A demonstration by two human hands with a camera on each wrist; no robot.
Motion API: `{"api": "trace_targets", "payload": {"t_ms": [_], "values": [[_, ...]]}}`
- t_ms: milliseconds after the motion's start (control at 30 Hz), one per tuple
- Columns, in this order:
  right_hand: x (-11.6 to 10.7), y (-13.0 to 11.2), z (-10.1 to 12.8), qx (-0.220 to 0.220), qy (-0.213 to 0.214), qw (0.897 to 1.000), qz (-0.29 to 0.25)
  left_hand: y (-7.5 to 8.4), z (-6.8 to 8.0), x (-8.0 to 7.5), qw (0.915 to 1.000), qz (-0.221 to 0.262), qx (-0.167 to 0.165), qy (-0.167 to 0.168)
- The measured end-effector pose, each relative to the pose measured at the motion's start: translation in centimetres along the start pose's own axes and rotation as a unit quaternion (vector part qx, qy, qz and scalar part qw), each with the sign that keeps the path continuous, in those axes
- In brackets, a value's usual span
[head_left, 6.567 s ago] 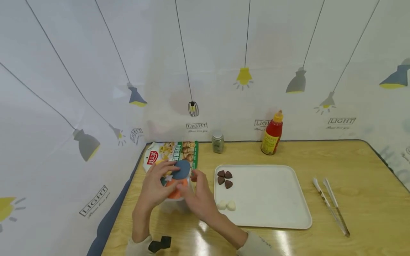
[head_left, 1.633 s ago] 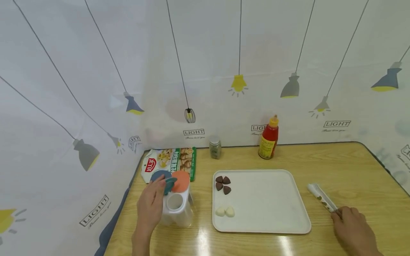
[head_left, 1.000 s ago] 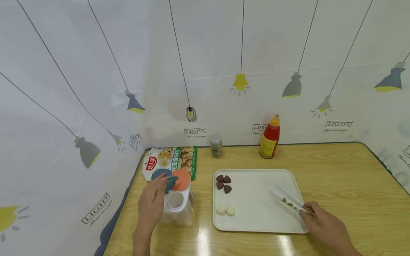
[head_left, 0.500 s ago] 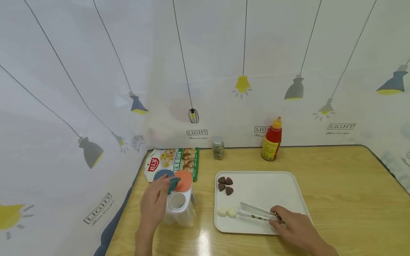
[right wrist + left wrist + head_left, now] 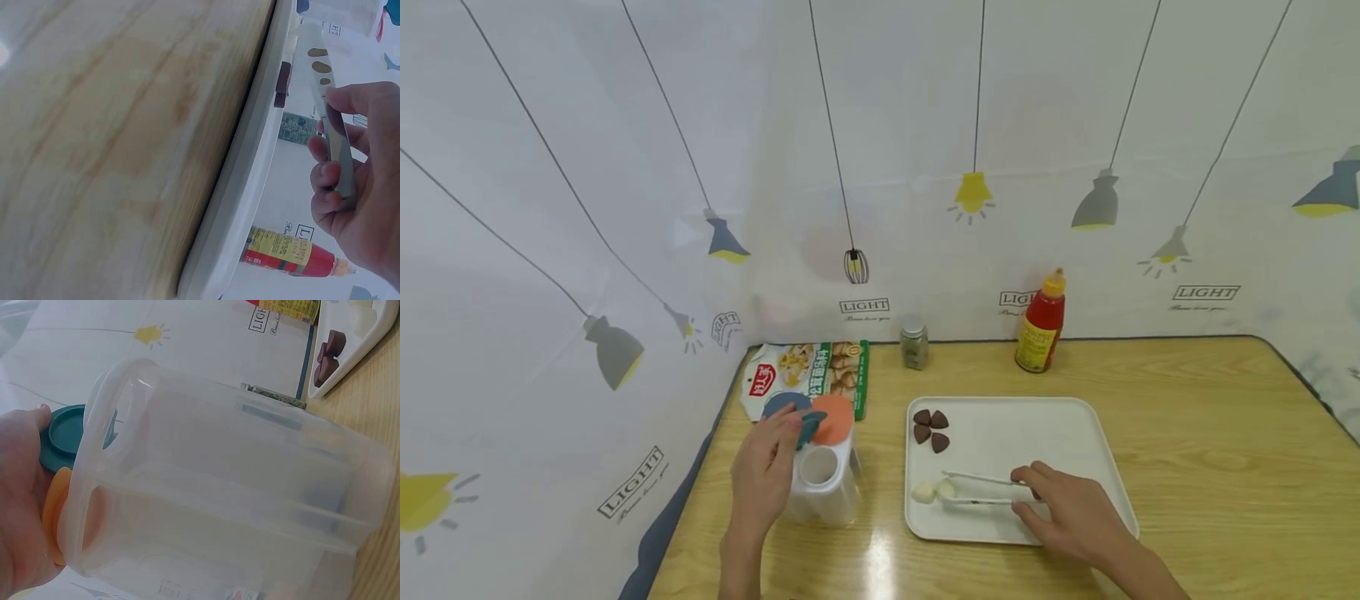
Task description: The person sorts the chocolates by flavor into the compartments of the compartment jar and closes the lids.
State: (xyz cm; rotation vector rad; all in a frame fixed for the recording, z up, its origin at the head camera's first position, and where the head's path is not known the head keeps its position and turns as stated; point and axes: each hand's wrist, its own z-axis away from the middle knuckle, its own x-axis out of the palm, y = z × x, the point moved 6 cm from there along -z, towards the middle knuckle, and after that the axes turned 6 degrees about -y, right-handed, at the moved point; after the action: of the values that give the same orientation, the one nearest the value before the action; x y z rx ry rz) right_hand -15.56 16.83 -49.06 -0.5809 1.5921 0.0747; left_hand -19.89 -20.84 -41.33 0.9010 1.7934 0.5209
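Wooden table [image 5: 1187, 400] carries all items. Left hand [image 5: 763, 475] grips the clear container [image 5: 823, 487], steadying it and holding its teal lid [image 5: 808, 425] open. Right hand [image 5: 1067, 512] pinches tongs [image 5: 981, 489], whose tips close around a white piece [image 5: 945, 488] just beyond the fingertips, on the tray [image 5: 1075, 433].

Even, bright overhead light fills the head view; two white glare patches sit on the glossy worktop [image 5: 1225, 433] near its front edge, and shadows are soft and short. Straight lines bow toward the frame edges. The right wrist view is smeared, perhaps by motion. The left wrist view is close and hazy.
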Motion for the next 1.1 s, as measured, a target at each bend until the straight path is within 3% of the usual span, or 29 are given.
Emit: {"api": "trace_targets", "payload": {"t_ms": [300, 500, 633, 833, 1100], "values": [[0.5, -0.1, -0.7, 0.007, -0.048, 0.999, 0.009, 0.1, 0.0, -0.1, 1.0000, 0.000, 0.001, -0.002], [0.9, 0.1, -0.8, -0.004, -0.088, 0.996, -0.022, 0.3, 0.0, -0.2, 1.0000, -0.004, 0.006, 0.004], [0.9, 0.3, -0.7, -0.012, -0.090, 0.995, -0.051, 0.2, -0.1, -0.1, 1.0000, -0.006, 0.001, 0.001], [0.8, 1.1, -0.3, 0.025, -0.093, 0.991, -0.090, 0.1, 0.0, 0.0, 1.0000, -0.004, -0.006, -0.003], [0.7, 0.7, -1.2, 0.049, -0.064, 0.994, -0.069, 0.4, -0.1, -0.1, 1.0000, -0.001, 0.001, 0.002]]}}
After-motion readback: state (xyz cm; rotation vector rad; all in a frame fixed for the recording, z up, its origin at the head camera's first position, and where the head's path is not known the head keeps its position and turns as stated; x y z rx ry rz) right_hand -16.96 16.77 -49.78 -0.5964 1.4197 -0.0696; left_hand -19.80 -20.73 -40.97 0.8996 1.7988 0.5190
